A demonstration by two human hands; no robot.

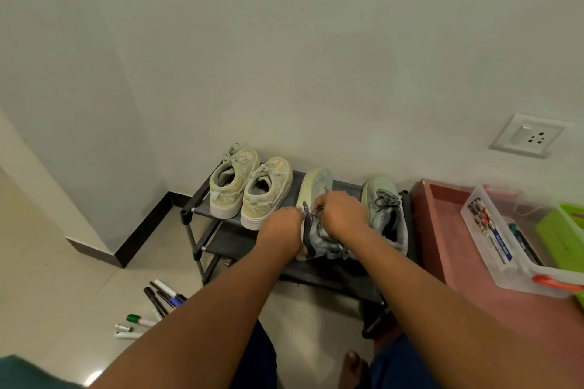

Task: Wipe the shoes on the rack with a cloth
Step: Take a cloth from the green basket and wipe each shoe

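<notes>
The step in hand looks like the wiping of one grey shoe (316,199) on the top shelf of the rack (202,210). That shoe is tipped onto its side, pale sole facing left, between a pair of light green shoes (249,186) at the left end of the shelf and its upright grey partner (387,211) at the right end.

Both forearms reach forward and down from the bottom of the view and meet over the tipped shoe. The left hand (281,227) lies against the sole side, its fingers curled over the edge, apparently holding the shoe steady. The right hand (343,210) rests on the upper near the laces with its fingers bent, pinching something there. Whether that is a cloth or part of the shoe cannot be told, since no cloth shows plainly.

By this reading the task is partway through at most. The next move calls for the left hand to hold the shoe firm while the right rubs along the upper and sole, then sets it upright.

On the floor to the left lie some markers (161,295); to the right stands a pink tabletop (442,230) bearing a clear plastic box (493,237).
</notes>
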